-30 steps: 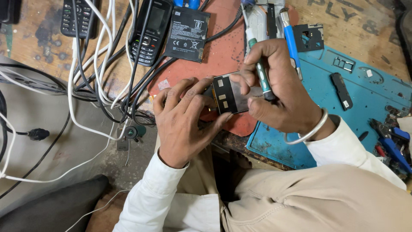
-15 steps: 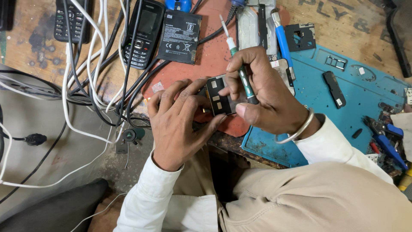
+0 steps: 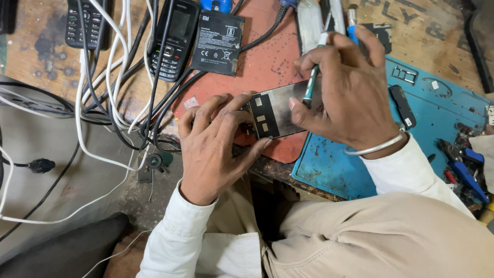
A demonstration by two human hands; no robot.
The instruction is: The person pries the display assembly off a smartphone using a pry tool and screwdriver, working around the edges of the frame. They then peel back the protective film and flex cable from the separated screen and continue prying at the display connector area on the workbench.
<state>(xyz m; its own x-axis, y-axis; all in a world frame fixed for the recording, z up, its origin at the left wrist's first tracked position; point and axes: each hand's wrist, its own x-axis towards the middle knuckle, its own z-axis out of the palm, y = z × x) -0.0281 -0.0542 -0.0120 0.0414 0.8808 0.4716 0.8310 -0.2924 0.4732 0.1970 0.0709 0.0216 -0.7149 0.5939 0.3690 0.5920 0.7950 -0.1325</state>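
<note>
My left hand (image 3: 216,149) grips the left end of a flat phone display panel (image 3: 278,110), whose dark shiny back faces up over the red mat (image 3: 262,56). My right hand (image 3: 350,98) holds a thin green-handled tool (image 3: 313,77) upright, thumb and fingers wrapped round it, tip down on the panel's right part. A metal bangle (image 3: 375,146) circles my right wrist. Both sleeves are white.
A black phone battery (image 3: 217,36) and two keypad phones (image 3: 172,38) (image 3: 85,23) lie at the top among white and black cables (image 3: 103,92). A blue work mat (image 3: 437,113) on the right carries small parts and red and blue pliers (image 3: 463,164).
The panel has been turned flatter so more of its back shows. My right hand has moved up with the tool more upright. The view has shifted slightly.
</note>
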